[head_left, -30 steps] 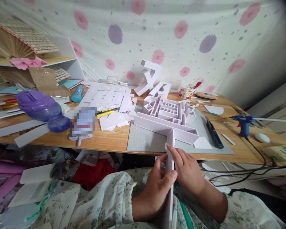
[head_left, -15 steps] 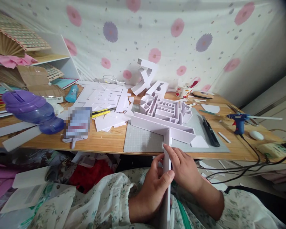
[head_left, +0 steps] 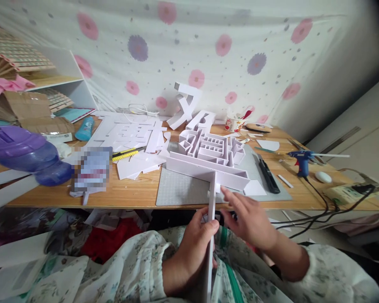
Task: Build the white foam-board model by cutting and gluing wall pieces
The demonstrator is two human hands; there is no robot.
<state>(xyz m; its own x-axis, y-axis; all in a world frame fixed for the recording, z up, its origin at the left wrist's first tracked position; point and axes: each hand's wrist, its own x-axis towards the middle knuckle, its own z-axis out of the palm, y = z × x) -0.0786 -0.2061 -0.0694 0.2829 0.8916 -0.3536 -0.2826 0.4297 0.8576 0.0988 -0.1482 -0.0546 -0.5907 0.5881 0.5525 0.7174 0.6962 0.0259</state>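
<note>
A long narrow white board piece point(head_left: 212, 198) runs from my lap up over the table's front edge. My left hand point(head_left: 196, 240) is wrapped round it, thumb on the near side. Just to its right, my right hand point(head_left: 248, 216) has its fingers apart, fingertips close to the strip and holding nothing. Beyond the strip's far end, a white assembled structure with many upright walls point(head_left: 211, 147) rests on the grey cutting mat point(head_left: 180, 189). A long white open box shape point(head_left: 205, 170) lies along its front.
At right are a blue glue gun point(head_left: 302, 164), a black tool point(head_left: 268, 174) and cables. White sheets point(head_left: 123, 130), a yellow cutter point(head_left: 125, 155) and a purple-lidded bottle point(head_left: 28, 151) lie left. White shapes point(head_left: 186, 105) lean on the curtain behind.
My right hand has come off the white strip and moved to the right, its fingers spreading. My left hand keeps its hold. The whole view has shifted slightly.
</note>
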